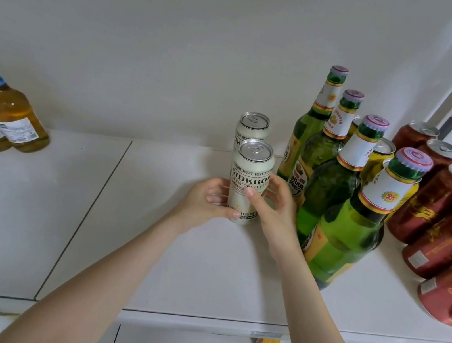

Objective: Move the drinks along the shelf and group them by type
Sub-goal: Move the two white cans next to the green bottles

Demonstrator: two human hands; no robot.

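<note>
Front can: a white can [251, 172] is standing upright on the shelf [143, 262], its long axis running vertical and its pull-tab top facing up.

Direction from hands: the can is sitting straight ahead, between the two hands, with both forearms reaching in from below and converging on it.

Nearer hand: neither is leading; both are touching the can's lower half at about the same height.

Left hand: the left hand [205, 200] is wrapping the can's left side, its fingers curling round the wall and its thumb lying low across the front, so it is gripping the can.

Right hand: the right hand [277, 213] is clasping the right side, thumb pressing on the front label and fingers reaching round behind, so it is also holding the can.

Matching can: a second white can [251, 130] is standing just behind the held one, close to the back wall; whether the two are touching is hard to tell.

Right neighbours: a row of green bottles [336, 184] is standing just beside the right hand, with yellow cans [381, 155] behind them and red cans [437, 206] further right.

Far left: amber bottles [10, 111] are standing well apart from the cans.

Judgement: the white pair is probably being lined up, and the right wrist is leaving little room before the nearest bottle.
</note>
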